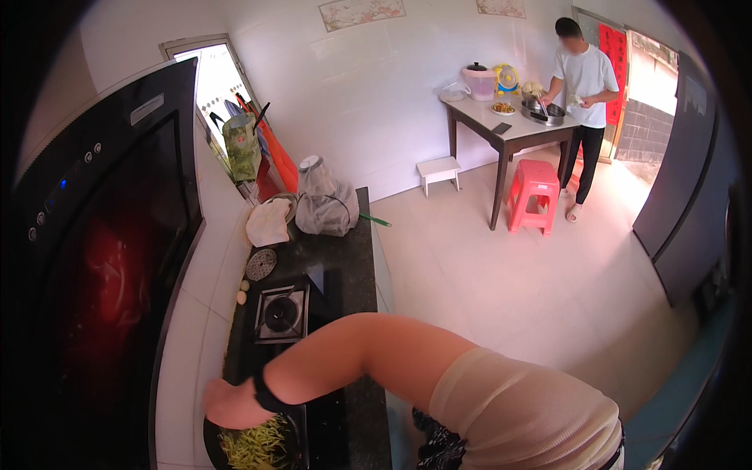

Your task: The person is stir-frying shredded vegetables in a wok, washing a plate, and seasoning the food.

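My right hand (230, 404), slightly blurred and with a black band on its wrist, is over the far rim of a dark wok (212, 449). The fingers curl away from me, and whether they grip anything is hidden. In the wok lie thin green-yellow shredded vegetables (255, 447), cut off by the picture's bottom edge. My left hand is out of view. Beside the wok, a gas burner (281, 314) is bare on the black countertop (352, 282).
A dark range hood (117, 235) rises at the left. Along the counter are eggs (242, 298), a perforated metal disc (261, 264), a cloth (268, 223) and a plastic-covered appliance (328, 205). Across the room, a person (587, 82) holds tongs over a metal pan (543, 119) at a table (470, 114), near a pink stool (534, 194).
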`<state>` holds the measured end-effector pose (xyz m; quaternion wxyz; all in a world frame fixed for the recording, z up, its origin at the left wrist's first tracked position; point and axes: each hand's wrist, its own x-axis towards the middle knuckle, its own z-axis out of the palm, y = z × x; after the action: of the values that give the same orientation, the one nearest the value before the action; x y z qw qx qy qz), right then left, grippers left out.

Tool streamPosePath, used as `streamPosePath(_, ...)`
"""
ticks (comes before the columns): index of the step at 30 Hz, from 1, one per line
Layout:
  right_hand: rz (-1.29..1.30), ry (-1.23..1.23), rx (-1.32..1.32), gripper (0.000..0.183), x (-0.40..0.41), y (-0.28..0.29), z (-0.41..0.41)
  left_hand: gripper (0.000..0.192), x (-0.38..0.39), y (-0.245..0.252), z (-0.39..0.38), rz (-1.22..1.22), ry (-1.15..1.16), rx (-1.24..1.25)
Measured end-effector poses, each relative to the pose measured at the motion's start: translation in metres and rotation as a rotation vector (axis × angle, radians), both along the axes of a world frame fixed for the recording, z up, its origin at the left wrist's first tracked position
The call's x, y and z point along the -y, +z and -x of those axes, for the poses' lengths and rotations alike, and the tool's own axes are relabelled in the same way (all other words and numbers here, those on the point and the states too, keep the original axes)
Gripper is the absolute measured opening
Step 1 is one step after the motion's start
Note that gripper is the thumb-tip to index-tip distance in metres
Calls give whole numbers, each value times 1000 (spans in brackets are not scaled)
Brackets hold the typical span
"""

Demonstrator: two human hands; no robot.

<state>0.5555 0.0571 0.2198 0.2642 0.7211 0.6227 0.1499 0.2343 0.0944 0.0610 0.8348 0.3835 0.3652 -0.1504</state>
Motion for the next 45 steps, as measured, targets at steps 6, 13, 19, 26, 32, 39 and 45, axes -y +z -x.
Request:
streamPosePath(6,-542,-26,-586,17,-44,-9,-85,21,9,18,9,-87,173,-62)
streamPosePath(13,-254,-222,-1169,35,-36,-37,-104,39,15,33,-8,-48,335,181)
streamPosePath(19,-235,183,-680,31,-7,-3,-65,37,17,25,6,-24,330,208)
streamPosePath(26,-401,555,-123,29,76,81,-75,59,36,23,-10,40,402,207)
streamPosePath(32,-361,369,-90,21,102,89,-54,34,38,26,-8,16,418,215)
streamPosePath(39,-478,178,-155,15,58,16,-22,57,39,16,-16,71,363,251)
streamPosePath(45,-445,-70,-317,14,-6,42,-56,58,45,21,-10,27,424,228)
